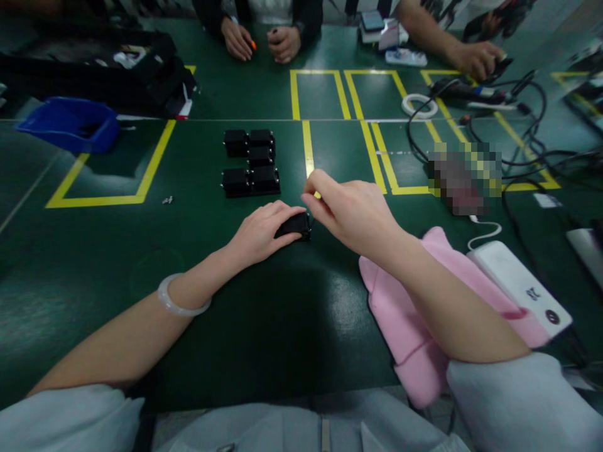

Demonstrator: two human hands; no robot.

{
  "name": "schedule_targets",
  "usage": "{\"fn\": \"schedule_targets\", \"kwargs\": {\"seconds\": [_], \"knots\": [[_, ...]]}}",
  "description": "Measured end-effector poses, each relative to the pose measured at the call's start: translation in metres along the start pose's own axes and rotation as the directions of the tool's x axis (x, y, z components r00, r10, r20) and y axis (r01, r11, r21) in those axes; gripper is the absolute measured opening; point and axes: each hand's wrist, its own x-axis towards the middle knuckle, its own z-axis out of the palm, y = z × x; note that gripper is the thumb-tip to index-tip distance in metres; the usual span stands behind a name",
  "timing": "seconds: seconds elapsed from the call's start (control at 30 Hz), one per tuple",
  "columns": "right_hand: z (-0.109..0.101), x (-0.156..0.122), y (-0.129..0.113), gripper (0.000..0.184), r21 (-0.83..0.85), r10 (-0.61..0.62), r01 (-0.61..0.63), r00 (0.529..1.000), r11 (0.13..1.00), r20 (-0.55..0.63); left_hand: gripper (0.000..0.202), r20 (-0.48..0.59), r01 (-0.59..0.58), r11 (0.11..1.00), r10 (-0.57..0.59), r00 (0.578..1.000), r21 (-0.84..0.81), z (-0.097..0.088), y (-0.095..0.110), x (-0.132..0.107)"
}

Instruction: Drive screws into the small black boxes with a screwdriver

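Note:
My left hand point(264, 232) is closed around a small black block point(296, 225) on the green table, thumb and fingers along its two sides. Small shiny screws or pins show at the block's right end. Just right of that end, my right hand point(351, 207) is held in a pinch, fingertips close to the block. Whatever those fingers hold is too small or hidden to name. Beyond my left hand, several similar black blocks point(249, 179) stand grouped in rows. A few tiny metal screws point(168, 200) lie to their left.
A blue bin point(70, 125) and black trays point(108, 75) stand at the left. Under my right forearm lies a pink cloth point(409, 326), beside a white power bank point(518, 285). Cables and a white tape ring point(419, 107) are at right. Other people's hands point(285, 44) rest across the table.

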Motion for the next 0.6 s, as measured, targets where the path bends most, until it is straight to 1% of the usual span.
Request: {"fn": "schedule_targets", "kwargs": {"seconds": [0.1, 0.3, 0.47, 0.6], "knots": [[0.0002, 0.0002, 0.0000, 0.035, -0.014, 0.005, -0.005, 1.000, 1.000, -0.001, 0.045, -0.001, 0.000, 1.000, 0.000, 1.000, -0.003, 0.0002, -0.0003, 0.0000], [0.0014, 0.0000, -0.0002, 0.034, 0.032, 0.009, -0.008, 1.000, 0.999, -0.014, 0.044, -0.002, -0.001, 1.000, 0.001, 1.000, 0.001, 0.0001, -0.0007, 0.0000], [-0.0004, 0.0002, 0.0001, 0.034, 0.002, 0.003, -0.003, 1.000, 1.000, 0.014, 0.044, 0.001, -0.001, 1.000, 0.001, 1.000, -0.005, -0.0004, -0.0002, 0.0001], [0.0014, 0.0005, 0.0000, 0.033, 0.042, 0.009, -0.009, 1.000, 0.999, 0.000, 0.044, 0.011, 0.013, 1.000, -0.013, 1.000, -0.002, -0.0010, 0.0003, 0.0003]]}}
